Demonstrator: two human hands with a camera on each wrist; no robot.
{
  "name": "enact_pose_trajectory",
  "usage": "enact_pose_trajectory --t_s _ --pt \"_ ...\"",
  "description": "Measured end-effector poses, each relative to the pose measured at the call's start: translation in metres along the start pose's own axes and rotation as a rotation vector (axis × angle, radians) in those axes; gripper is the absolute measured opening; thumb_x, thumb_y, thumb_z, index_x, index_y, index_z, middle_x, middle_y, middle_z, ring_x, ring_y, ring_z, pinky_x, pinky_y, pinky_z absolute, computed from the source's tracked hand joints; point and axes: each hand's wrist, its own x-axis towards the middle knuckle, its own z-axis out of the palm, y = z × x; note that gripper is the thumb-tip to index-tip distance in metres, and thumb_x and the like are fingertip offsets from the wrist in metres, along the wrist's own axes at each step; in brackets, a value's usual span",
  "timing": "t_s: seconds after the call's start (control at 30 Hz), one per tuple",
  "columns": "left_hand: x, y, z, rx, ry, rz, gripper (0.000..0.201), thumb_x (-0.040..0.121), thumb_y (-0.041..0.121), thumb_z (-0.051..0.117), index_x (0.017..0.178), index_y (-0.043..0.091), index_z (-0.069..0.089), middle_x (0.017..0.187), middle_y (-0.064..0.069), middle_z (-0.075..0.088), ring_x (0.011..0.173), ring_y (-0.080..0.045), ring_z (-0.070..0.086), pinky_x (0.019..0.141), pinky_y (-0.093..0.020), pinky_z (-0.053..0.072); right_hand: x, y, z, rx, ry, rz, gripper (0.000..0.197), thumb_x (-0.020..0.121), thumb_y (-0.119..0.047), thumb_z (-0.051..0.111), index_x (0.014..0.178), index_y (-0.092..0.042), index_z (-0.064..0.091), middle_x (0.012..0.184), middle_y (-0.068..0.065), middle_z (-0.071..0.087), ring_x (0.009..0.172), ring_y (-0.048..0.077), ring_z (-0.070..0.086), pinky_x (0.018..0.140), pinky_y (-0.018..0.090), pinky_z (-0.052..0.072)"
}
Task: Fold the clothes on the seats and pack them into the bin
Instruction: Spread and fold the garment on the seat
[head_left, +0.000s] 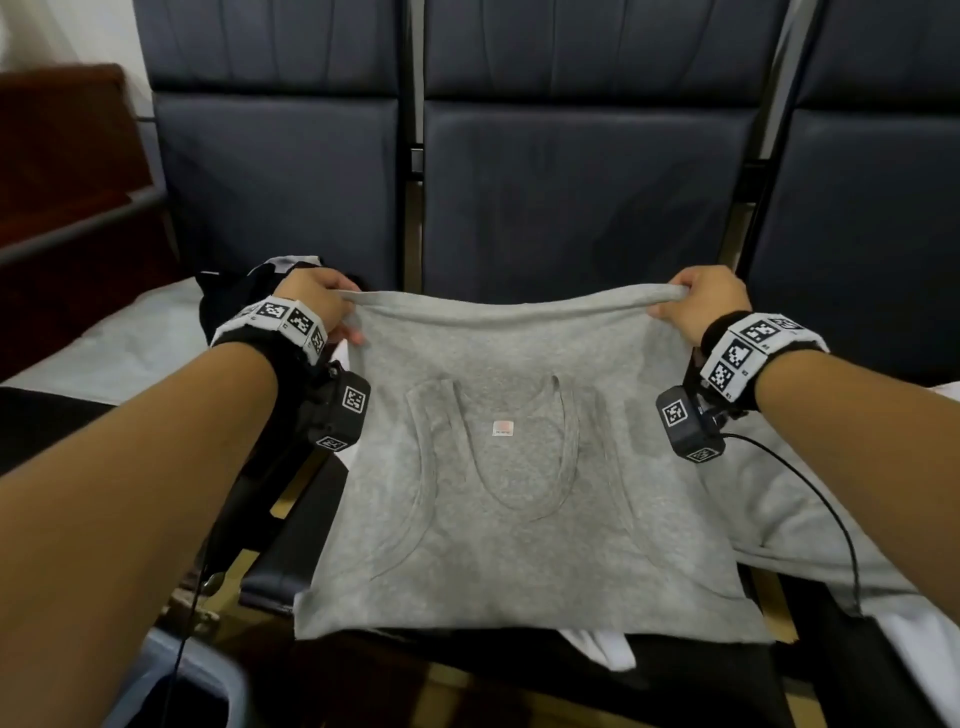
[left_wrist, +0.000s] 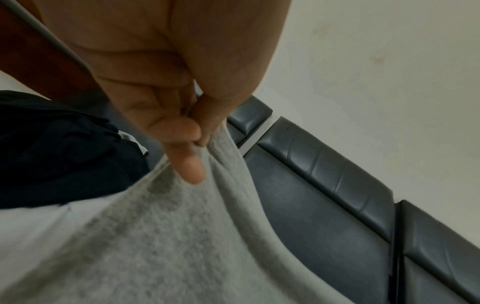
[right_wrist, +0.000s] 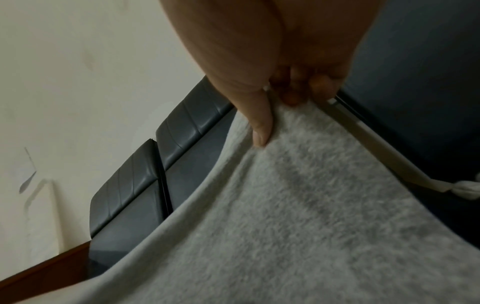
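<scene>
A grey tank top (head_left: 519, 499) is stretched out over the middle seat, its neckline and small label facing up. My left hand (head_left: 332, 304) pinches its far left corner, and my right hand (head_left: 696, 301) pinches its far right corner, holding the far hem lifted and taut. The left wrist view shows my left hand (left_wrist: 192, 142) gripping the grey tank top (left_wrist: 161, 236). In the right wrist view my right hand (right_wrist: 283, 102) grips the grey tank top (right_wrist: 298, 205). A pale bin (head_left: 208, 670) corner shows at the bottom left.
A row of dark padded seats (head_left: 582, 171) runs behind. Dark clothes (head_left: 234, 291) and a white cloth (head_left: 130, 338) lie on the left seat. A grey garment (head_left: 810, 493) and white fabric (head_left: 919, 654) lie on the right. A wooden cabinet (head_left: 57, 171) stands at far left.
</scene>
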Motion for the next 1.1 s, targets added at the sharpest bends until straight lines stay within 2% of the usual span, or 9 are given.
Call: enact_pose_trajectory --t_s 0.13,0.27,0.4,0.47,0.6,0.73,0.83,0.97,1.1 --pt "-0.039 -0.006 -0.016 -0.11 -0.029 -0.038 0.023 0.08 -0.008 0.061 0.091 0.01 0.07 0.078 -0.016 0.066 0.066 -0.025 0.07 0.065 -0.031 0.06 -0.033 -0.003 -0.022 0.04 -0.031 0.006 0.015 0.079 -0.019 0.079 0.084 -0.01 0.069 0.082 0.007 0.066 0.085 0.025 0.064 0.071 0.032 0.049" --pt "-0.083 -0.022 -0.024 -0.157 -0.049 -0.018 0.023 0.086 -0.01 0.05 0.076 0.005 0.064 0.075 -0.018 0.061 0.065 -0.025 0.064 0.046 -0.019 0.054 -0.078 -0.003 -0.038 0.123 -0.003 0.027 0.016 0.078 -0.018 0.078 0.086 -0.007 0.07 0.082 0.007 0.067 0.081 0.024 0.063 0.076 0.036 0.054" --pt "-0.114 -0.051 -0.035 -0.185 -0.082 -0.064 0.025 0.084 -0.01 0.053 0.069 0.006 0.064 0.079 -0.02 0.065 0.077 -0.03 0.069 0.074 -0.035 0.061 -0.132 0.009 -0.043 0.19 -0.007 0.03 0.013 0.078 -0.013 0.078 0.078 -0.006 0.067 0.064 0.01 0.063 0.059 0.022 0.061 0.062 0.032 0.052" --pt "-0.133 -0.069 -0.033 -0.169 -0.089 -0.095 0.025 0.083 -0.01 0.053 0.067 0.006 0.064 0.079 -0.021 0.065 0.079 -0.03 0.068 0.076 -0.034 0.06 -0.156 0.025 -0.041 0.164 -0.047 0.04 0.014 0.079 -0.007 0.075 0.072 -0.009 0.063 0.062 0.012 0.064 0.056 0.023 0.062 0.055 0.031 0.05" --pt "-0.172 -0.097 -0.021 0.073 -0.143 -0.015 0.013 0.078 -0.003 0.063 0.071 0.006 0.067 0.061 -0.007 0.061 0.062 -0.019 0.059 0.055 -0.02 0.052 -0.196 0.054 -0.028 -0.088 -0.22 0.053 0.011 0.077 0.001 0.067 0.072 -0.008 0.066 0.071 0.012 0.069 0.071 0.029 0.069 0.069 0.038 0.058" --pt "-0.186 -0.105 -0.029 0.426 -0.224 0.133 0.014 0.077 0.014 0.075 0.072 0.021 0.064 0.068 0.005 0.061 0.071 -0.015 0.057 0.066 -0.024 0.041 -0.217 0.059 -0.024 -0.038 -0.335 0.115 0.016 0.087 0.003 0.059 0.075 -0.007 0.06 0.072 0.018 0.067 0.064 0.034 0.072 0.062 0.042 0.06" --pt "-0.192 -0.111 -0.034 0.429 -0.19 0.131 0.015 0.078 0.019 0.074 0.073 0.023 0.06 0.072 0.001 0.064 0.076 -0.021 0.061 0.065 -0.026 0.043 -0.218 0.064 -0.027 0.048 -0.271 0.137 0.017 0.09 0.001 0.055 0.078 -0.009 0.059 0.076 0.021 0.067 0.061 0.034 0.071 0.058 0.043 0.06" --pt "-0.199 -0.11 -0.048 0.427 -0.103 0.171 0.015 0.079 0.021 0.074 0.076 0.02 0.059 0.074 0.0 0.065 0.072 -0.018 0.06 0.06 -0.026 0.042 -0.215 0.069 -0.042 0.036 -0.187 0.108 0.016 0.09 0.0 0.053 0.082 -0.012 0.061 0.075 0.015 0.064 0.061 0.03 0.069 0.058 0.037 0.059" --pt "-0.204 -0.118 -0.041 0.659 -0.335 0.164 0.019 0.076 0.017 0.078 0.07 0.026 0.062 0.075 0.006 0.062 0.085 -0.022 0.062 0.074 -0.028 0.045 -0.219 0.077 -0.041 -0.447 -0.484 -0.038 0.012 0.08 -0.005 0.071 0.079 -0.014 0.064 0.091 0.01 0.062 0.093 0.032 0.064 0.08 0.029 0.047"
